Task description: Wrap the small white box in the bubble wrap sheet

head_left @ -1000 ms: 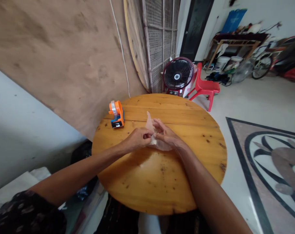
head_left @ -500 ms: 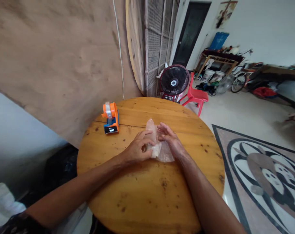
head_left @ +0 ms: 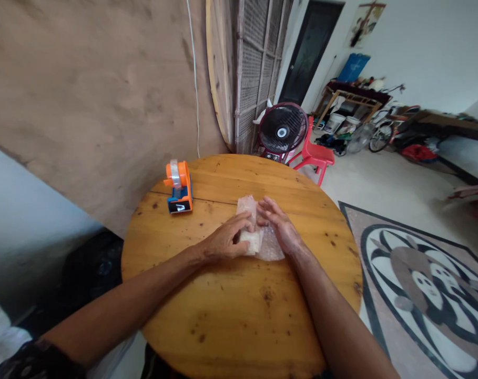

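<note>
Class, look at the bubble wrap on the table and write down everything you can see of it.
The bubble wrap is a small, pale, see-through sheet with a dimpled surface. It lies flat near the middle of the round wooden table. Its left part is folded into a thicker whitish strip, whose far end pokes out beyond the fingers. The left hand grips that fold, and the right hand rests open on the sheet's right side.

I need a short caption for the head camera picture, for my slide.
Left hand and right hand press folded bubble wrap on a round wooden table, with an orange tape dispenser nearby.
</note>
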Demonstrator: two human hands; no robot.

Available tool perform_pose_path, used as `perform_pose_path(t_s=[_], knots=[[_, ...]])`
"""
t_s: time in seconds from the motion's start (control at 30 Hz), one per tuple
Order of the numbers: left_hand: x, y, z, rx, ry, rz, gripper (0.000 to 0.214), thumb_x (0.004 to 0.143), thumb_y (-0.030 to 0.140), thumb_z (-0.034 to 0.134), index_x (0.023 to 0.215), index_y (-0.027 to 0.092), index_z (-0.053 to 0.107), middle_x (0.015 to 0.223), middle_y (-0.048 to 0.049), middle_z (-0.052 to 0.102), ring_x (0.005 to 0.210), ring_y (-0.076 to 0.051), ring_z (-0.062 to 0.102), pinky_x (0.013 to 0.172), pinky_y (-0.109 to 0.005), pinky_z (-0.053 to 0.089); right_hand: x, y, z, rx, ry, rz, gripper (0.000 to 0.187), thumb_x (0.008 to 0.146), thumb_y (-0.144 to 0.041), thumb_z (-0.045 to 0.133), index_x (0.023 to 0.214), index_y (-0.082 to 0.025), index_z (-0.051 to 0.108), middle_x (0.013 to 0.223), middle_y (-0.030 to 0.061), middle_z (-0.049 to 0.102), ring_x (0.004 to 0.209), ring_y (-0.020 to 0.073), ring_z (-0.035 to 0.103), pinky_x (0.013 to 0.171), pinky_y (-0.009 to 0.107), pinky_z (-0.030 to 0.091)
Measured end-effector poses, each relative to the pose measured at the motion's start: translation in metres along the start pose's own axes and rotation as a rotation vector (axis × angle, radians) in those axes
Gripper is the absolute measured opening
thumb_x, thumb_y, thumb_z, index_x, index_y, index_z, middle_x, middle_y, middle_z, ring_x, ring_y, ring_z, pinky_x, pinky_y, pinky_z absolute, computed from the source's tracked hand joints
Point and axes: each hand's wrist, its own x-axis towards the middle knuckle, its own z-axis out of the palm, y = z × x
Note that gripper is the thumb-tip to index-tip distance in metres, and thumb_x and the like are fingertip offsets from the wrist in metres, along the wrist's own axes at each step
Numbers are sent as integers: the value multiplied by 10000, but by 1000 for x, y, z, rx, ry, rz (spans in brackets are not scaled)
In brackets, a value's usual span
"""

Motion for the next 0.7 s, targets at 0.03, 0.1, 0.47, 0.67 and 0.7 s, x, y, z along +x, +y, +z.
perform_pose_path(t_s=[0.03,0.1,0.47,0.67,0.7], knots=[[0,-1,0,-3,-10,3,314,735,254,558,1038,176,524,1470,-125,358,1226,-301,469,1006,-433,381,0,1,0,11,7,2,576,691,-367,682,1242,-273,544,1379,77,490,1268,277,470,906,384,477],[2,-3,0,-2,-33,27,309,746,277,538,1034,169,508,1424,-128,397,1211,-302,464,1000,-431,377,1,2,-2,38,20,2,583,673,-374,694,1229,-271,553,1370,81,493,1264,282,470,884,380,485],[5,-3,-1,27,-64,110,280,783,319,450,1019,170,477,1241,-123,476,1210,-273,400,1033,-408,317,3,0,-10,117,64,-99,503,648,-298,704,1139,-292,595,1363,46,522,1308,255,427,991,412,416],[3,3,-2,45,-50,108,252,769,301,433,987,185,485,1152,-94,513,1129,-254,434,994,-391,346,0,-9,-15,58,130,-241,388,667,-273,655,1054,-258,630,1276,46,600,1283,239,457,1030,420,386],[3,3,-2,49,-46,107,253,764,294,432,987,188,486,1139,-89,517,1119,-252,439,990,-393,350,0,-10,-16,31,142,-261,372,669,-270,655,1040,-253,632,1253,49,613,1269,238,471,1028,423,388]])
